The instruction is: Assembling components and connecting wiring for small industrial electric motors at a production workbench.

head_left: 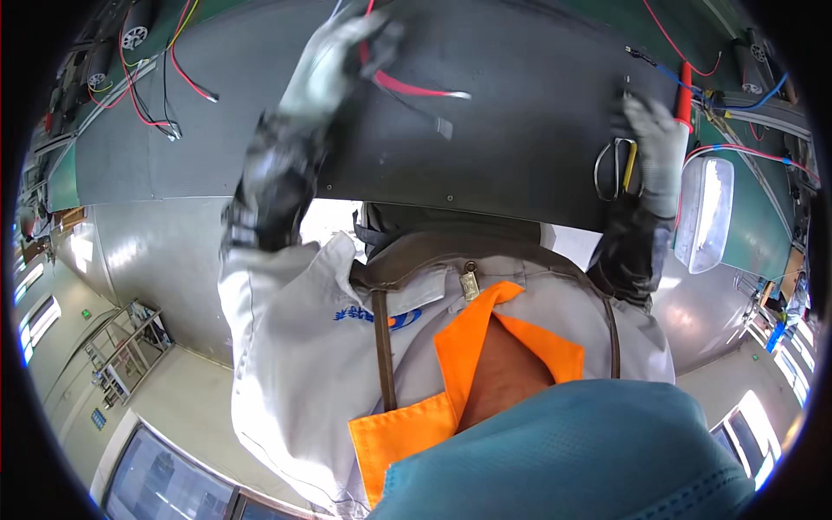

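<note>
My left hand, in a pale glove with dark fingertips, is at the far left of the dark tabletop, smeared by motion. Its fingers close round a red cable, whose end with a light-coloured tip lies to the right. On the right, my gloved right hand rests on the table with its fingers stretched forward and nothing visibly held. Beside its inner edge lies a hand tool with a silver loop and a yellow handle. A red tube-shaped thing lies just past its outer side.
Red and black wires with connectors hang over the table's left end. At the upper right are a black-and-blue cable and more wires. A long clear-covered lamp stands right of my forearm. A metal rack is off to the left.
</note>
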A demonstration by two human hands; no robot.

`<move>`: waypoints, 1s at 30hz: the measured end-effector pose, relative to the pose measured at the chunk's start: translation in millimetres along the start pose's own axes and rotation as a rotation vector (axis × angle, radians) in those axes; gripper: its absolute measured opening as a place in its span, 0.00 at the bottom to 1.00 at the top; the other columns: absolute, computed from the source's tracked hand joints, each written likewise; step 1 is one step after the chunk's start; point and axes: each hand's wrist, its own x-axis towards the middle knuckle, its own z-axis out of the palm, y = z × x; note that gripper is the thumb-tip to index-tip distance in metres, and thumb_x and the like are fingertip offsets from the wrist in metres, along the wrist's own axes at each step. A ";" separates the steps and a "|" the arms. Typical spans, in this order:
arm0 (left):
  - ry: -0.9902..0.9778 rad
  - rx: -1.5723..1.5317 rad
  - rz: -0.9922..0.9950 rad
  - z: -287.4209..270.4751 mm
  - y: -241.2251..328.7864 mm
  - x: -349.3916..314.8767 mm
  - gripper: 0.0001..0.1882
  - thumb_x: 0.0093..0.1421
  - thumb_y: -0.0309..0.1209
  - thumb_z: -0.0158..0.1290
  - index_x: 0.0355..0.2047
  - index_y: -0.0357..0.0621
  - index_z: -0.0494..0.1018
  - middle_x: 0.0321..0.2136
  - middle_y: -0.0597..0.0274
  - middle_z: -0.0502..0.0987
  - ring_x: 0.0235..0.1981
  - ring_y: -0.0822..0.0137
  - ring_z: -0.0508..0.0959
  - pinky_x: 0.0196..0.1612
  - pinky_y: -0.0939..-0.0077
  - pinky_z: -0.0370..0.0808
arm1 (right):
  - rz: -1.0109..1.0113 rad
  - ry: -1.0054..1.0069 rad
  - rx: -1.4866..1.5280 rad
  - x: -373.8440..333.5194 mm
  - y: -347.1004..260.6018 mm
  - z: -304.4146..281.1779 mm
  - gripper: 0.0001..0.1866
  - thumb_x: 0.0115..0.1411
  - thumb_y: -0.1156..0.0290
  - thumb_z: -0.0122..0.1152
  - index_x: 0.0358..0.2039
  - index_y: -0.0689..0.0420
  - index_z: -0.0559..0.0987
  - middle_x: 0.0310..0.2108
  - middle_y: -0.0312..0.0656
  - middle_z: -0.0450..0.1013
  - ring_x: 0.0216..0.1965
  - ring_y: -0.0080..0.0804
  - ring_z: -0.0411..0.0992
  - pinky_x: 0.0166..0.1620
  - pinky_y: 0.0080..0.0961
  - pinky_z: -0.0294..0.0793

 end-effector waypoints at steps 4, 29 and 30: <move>0.065 0.142 -0.068 11.9 -15.0 -109.6 0.26 0.70 0.42 0.53 0.59 0.33 0.70 0.28 0.64 0.75 0.27 0.77 0.75 0.26 0.83 0.68 | -0.131 0.334 0.076 7.9 -12.4 -58.1 0.17 0.67 0.70 0.64 0.55 0.61 0.79 0.44 0.40 0.79 0.43 0.25 0.77 0.48 0.23 0.77; -0.112 -0.468 0.094 129.6 -59.8 -49.0 0.19 0.74 0.35 0.51 0.54 0.28 0.71 0.43 0.53 0.82 0.42 0.63 0.84 0.50 0.69 0.81 | -0.258 -0.082 -0.261 -80.1 -22.3 114.7 0.25 0.69 0.69 0.59 0.62 0.68 0.72 0.51 0.49 0.79 0.39 0.30 0.81 0.43 0.24 0.80; -0.120 -0.587 0.122 130.0 -63.5 -48.3 0.19 0.74 0.35 0.51 0.54 0.28 0.72 0.43 0.53 0.82 0.42 0.64 0.84 0.50 0.70 0.81 | -0.201 -0.059 -0.249 -80.5 -21.4 114.9 0.26 0.69 0.67 0.59 0.62 0.68 0.72 0.54 0.50 0.78 0.40 0.31 0.81 0.44 0.25 0.80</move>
